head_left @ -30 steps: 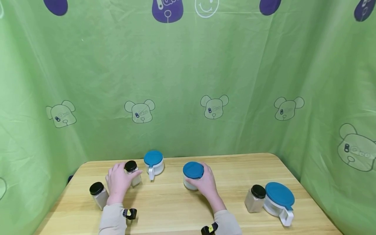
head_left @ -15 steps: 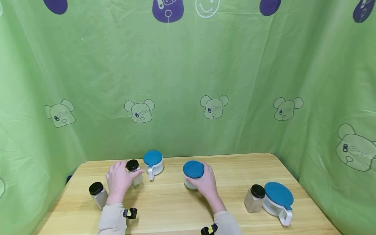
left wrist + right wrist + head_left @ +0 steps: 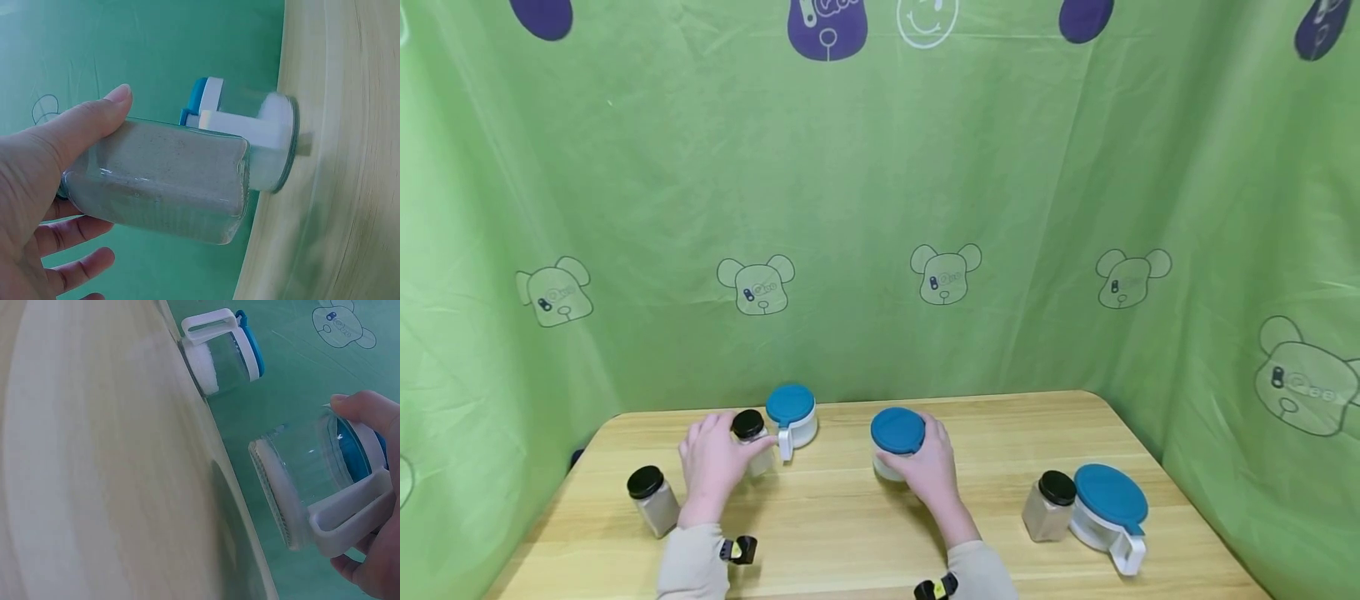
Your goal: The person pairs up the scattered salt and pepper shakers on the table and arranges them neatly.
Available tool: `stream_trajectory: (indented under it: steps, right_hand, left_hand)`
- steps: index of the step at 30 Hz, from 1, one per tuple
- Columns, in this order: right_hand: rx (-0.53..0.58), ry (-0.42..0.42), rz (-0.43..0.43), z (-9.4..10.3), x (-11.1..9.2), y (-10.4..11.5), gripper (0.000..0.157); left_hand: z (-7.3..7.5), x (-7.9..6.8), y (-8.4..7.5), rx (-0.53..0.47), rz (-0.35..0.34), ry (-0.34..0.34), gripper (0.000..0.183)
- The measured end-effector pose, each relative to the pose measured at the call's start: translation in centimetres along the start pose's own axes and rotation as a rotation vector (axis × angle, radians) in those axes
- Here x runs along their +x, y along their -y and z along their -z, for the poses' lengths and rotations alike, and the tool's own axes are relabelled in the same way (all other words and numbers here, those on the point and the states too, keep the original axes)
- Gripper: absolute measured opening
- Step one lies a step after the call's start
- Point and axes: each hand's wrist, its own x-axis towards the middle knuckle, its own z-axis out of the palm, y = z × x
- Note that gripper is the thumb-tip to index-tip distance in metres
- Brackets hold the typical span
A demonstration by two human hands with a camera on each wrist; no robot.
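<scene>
My left hand (image 3: 709, 467) grips a clear jar (image 3: 162, 178) of greyish powder near its black lid (image 3: 747, 425). The jar looks raised off the table in the left wrist view, its base pointing down at the wood. Close to its right stands a blue-lidded glass seasoning jar (image 3: 792, 404) with a white handle. My right hand (image 3: 931, 468) holds another blue-lidded seasoning jar (image 3: 300, 478) round its top. White grains cover its bottom, and a shadow on the wood suggests it hangs above the table. My palm hides part of its lid.
A black-lidded jar (image 3: 652, 502) stands at the left of the wooden table (image 3: 820, 533). At the right, a similar black-lidded jar (image 3: 1047, 510) stands against a larger blue-lidded jar (image 3: 1108, 500) with a white handle. Green cloth (image 3: 865, 167) hangs behind the table.
My left hand has moved slightly right with the powder jar, nearer the standing blue-lidded jar. My right hand has shifted its jar a little up and right. The other jars stay in place.
</scene>
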Motion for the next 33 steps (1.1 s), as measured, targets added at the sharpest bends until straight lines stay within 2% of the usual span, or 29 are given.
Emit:
stream_trajectory:
  steps: [17,27,33]
  right_hand:
    - [-0.006,-0.053,-0.012,0.8,-0.2,0.5,0.091]
    - [-0.005,-0.111,-0.045,1.2,-0.6,0.2,0.089]
    - [-0.007,-0.125,-0.054,1.2,-0.8,0.2,0.09]
  left_hand:
    - [-0.8,-0.6,-2.1,-0.023,-0.062,0.01,0.08]
    - [-1.7,-1.1,-3.1,-0.018,-0.087,0.022,0.085]
    - [-1.8,-1.2,-3.8,-0.02,-0.109,-0.002,0.081]
